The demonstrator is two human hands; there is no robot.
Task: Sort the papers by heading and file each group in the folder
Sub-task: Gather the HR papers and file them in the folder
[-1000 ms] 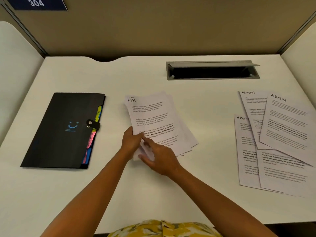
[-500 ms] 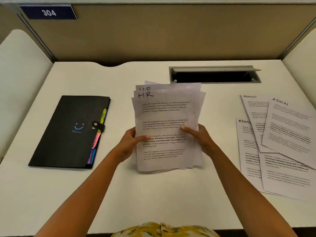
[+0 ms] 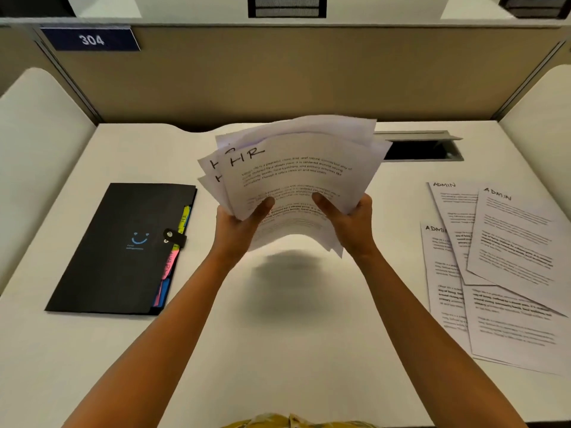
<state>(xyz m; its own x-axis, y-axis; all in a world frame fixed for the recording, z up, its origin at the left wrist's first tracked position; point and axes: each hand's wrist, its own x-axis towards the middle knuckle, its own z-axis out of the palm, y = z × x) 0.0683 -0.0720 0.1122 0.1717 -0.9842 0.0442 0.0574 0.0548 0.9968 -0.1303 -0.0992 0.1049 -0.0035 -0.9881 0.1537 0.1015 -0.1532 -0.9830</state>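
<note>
From the head view, the left hand (image 3: 236,225) and right hand (image 3: 349,222) each grip a lower side edge of the fanned HR papers (image 3: 296,177), lifted off the desk (image 3: 293,350). The closed black folder (image 3: 120,248) lies to the left, long axis running away from the person, nearer the left hand; its tabbed edge faces the papers. The ADMIN papers (image 3: 506,267) lie to the right.

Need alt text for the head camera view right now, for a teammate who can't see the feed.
Both hands, left hand and right hand, hold a fanned stack of HR papers above a white desk. A closed black folder lies left; ADMIN papers lie spread on the right.
</note>
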